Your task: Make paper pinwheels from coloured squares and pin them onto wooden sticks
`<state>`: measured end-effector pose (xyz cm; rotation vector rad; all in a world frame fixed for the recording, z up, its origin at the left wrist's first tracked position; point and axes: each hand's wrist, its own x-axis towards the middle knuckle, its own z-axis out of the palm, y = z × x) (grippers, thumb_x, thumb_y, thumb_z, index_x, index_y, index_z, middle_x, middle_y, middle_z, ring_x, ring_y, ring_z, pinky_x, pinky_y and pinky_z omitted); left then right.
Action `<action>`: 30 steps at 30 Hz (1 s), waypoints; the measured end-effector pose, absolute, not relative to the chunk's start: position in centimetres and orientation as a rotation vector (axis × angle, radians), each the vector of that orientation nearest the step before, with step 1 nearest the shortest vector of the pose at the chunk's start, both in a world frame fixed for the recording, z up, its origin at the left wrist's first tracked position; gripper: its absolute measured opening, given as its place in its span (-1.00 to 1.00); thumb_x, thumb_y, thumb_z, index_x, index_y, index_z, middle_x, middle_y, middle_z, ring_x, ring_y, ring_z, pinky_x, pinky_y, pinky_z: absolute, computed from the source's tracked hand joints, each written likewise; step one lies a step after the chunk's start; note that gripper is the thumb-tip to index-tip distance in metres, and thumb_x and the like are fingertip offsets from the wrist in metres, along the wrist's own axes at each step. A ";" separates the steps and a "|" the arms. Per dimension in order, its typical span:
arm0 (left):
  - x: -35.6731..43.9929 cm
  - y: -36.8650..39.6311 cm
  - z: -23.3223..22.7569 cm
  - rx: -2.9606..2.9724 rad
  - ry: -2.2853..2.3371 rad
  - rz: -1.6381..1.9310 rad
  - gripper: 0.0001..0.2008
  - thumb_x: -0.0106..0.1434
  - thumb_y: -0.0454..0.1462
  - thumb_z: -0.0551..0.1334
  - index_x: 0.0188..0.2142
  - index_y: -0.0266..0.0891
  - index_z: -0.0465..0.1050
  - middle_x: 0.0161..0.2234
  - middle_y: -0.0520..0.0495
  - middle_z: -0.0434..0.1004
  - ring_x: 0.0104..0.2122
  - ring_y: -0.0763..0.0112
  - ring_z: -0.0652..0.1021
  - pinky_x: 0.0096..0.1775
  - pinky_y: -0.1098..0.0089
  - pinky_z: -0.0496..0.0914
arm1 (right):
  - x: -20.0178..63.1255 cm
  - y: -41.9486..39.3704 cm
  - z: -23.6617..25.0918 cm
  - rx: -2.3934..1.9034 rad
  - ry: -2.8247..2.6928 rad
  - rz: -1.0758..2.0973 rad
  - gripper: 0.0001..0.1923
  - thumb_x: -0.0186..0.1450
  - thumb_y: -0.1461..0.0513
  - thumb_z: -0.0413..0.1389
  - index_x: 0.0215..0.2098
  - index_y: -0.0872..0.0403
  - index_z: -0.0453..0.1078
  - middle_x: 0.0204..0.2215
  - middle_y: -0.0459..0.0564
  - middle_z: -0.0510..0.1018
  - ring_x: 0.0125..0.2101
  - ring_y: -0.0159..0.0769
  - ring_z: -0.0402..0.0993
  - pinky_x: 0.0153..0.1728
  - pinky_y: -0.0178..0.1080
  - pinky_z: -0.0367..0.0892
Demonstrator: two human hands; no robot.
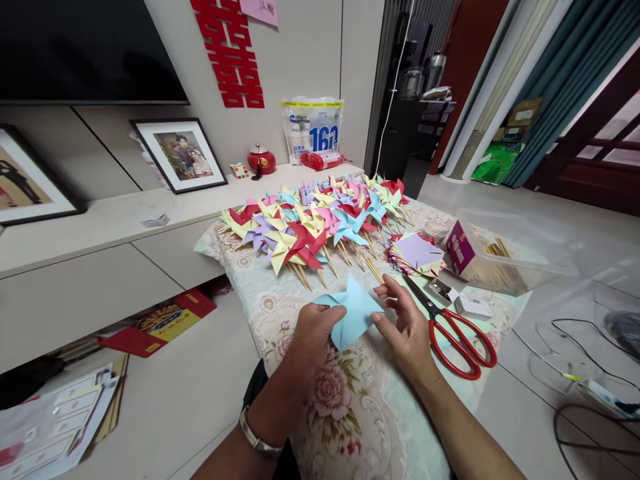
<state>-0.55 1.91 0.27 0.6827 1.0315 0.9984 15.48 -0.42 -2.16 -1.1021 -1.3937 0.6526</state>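
A light blue paper pinwheel blank (357, 310), partly folded, is pinched in my left hand (320, 330) above the flowered tablecloth (335, 400). Its left part is curled over under my left thumb. My right hand (407, 327) is at the sheet's right corner, thumb tip at the paper and the other fingers spread apart from it. Just right of that hand lie scissors with red handles (445, 320), closed. Beyond both hands stand many finished paper pinwheels (305, 243) on wooden sticks. A few bare sticks (374, 270) rest near my right fingertips.
Cut paper sheets (417, 252) are stacked beside a clear plastic bin (515, 267) with wooden sticks. Small boxes (473, 307) lie by the scissors. A framed photo (180, 155), a red pot (261, 161) and a bag of cups (313, 130) stand on the cabinet. Cables (575, 427) cross the floor at right.
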 end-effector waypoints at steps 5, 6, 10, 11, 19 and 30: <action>-1.6 2.8 0.5 0.669 1.061 1.076 -0.82 -0.11 -0.26 0.35 -0.60 -0.21 0.34 -0.64 0.12 0.34 -0.59 0.49 0.35 -0.45 0.43 0.31 | 15.1 -0.8 -2.1 -1.023 -1.834 0.133 -0.65 0.26 0.36 0.13 0.00 0.00 0.40 -0.17 0.07 0.43 -0.13 -0.08 0.35 -0.11 -0.01 0.29; -1.7 2.9 0.6 0.673 1.064 1.082 -0.80 -0.11 -0.25 0.34 -0.61 -0.20 0.31 -0.64 0.14 0.31 -0.59 0.50 0.33 -0.46 0.44 0.29 | 15.0 -0.8 -2.0 -1.006 -1.903 0.107 -0.69 0.27 0.38 0.11 -0.04 0.01 0.41 -0.19 0.07 0.43 -0.14 -0.09 0.35 -0.13 -0.01 0.29; -1.4 2.9 0.6 0.697 1.073 1.078 -0.76 -0.09 -0.24 0.31 -0.63 -0.17 0.21 -0.64 0.16 0.19 -0.60 0.52 0.25 -0.50 0.45 0.23 | 14.5 -1.0 -1.9 -1.028 -2.067 0.039 -0.75 0.31 0.40 0.04 -0.12 0.03 0.43 -0.22 0.05 0.45 -0.18 -0.11 0.32 -0.16 -0.03 0.23; -1.3 2.8 0.6 0.703 1.075 1.077 -0.76 -0.09 -0.24 0.30 -0.63 -0.17 0.20 -0.64 0.16 0.17 -0.60 0.52 0.24 -0.51 0.45 0.22 | 14.4 -1.0 -1.9 -1.037 -2.082 0.023 -0.77 0.32 0.39 0.04 -0.13 0.03 0.43 -0.23 0.05 0.45 -0.19 -0.12 0.32 -0.17 -0.04 0.21; -0.8 2.3 0.1 0.747 1.092 1.067 -0.68 -0.13 -0.24 0.30 -0.70 -0.15 0.10 -0.67 0.19 0.03 -0.62 0.56 0.12 -0.57 0.46 0.08 | 14.3 -1.1 -1.4 -1.058 -2.075 0.020 -0.90 0.35 0.32 0.09 -0.29 0.05 0.45 -0.33 0.01 0.42 -0.29 -0.19 0.26 -0.28 -0.11 0.12; 0.0 1.8 -0.9 0.741 1.098 1.023 -0.89 -0.13 -0.28 0.30 -0.56 -0.27 0.42 -0.63 0.10 0.35 -0.63 0.53 0.33 -0.52 0.46 0.30 | 14.7 -0.8 -1.8 -1.124 -1.900 0.334 -0.88 0.30 0.30 0.07 -0.40 0.06 0.38 -0.40 -0.04 0.37 -0.29 -0.18 0.30 -0.23 -0.09 0.17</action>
